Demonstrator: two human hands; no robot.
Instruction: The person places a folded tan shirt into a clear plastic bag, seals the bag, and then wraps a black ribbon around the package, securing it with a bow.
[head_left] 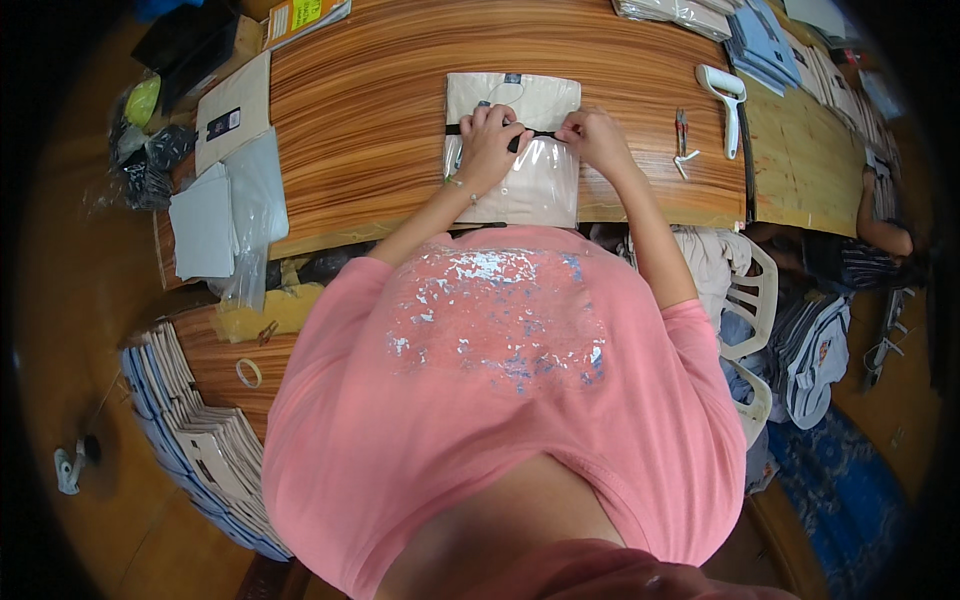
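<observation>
A folded cream garment (pixel 535 182) in a clear plastic bag lies flat on the table in front of me, near its front edge. A narrow black band (pixel 541 134) runs across it. My left hand (pixel 489 140) rests on the package with its fingers curled over the band; a dark piece shows beside the fingertips. Part of a slim teal-and-grey object (pixel 460 157) shows beside this hand, its kind hidden. At the package's right edge, my right hand (pixel 598 138) pinches the band's end between thumb and fingers. A dark label and thin loop lie at the garment's top.
Right of the package lie red-handled pliers (pixel 682 132), small white pieces (pixel 685 163) and a white lint roller (pixel 728 105). Another cream package (pixel 235 115) and white sheets (pixel 203 222) sit left. Folded garments (pixel 215 450) are stacked lower left; a white chair (pixel 755 300) stands right.
</observation>
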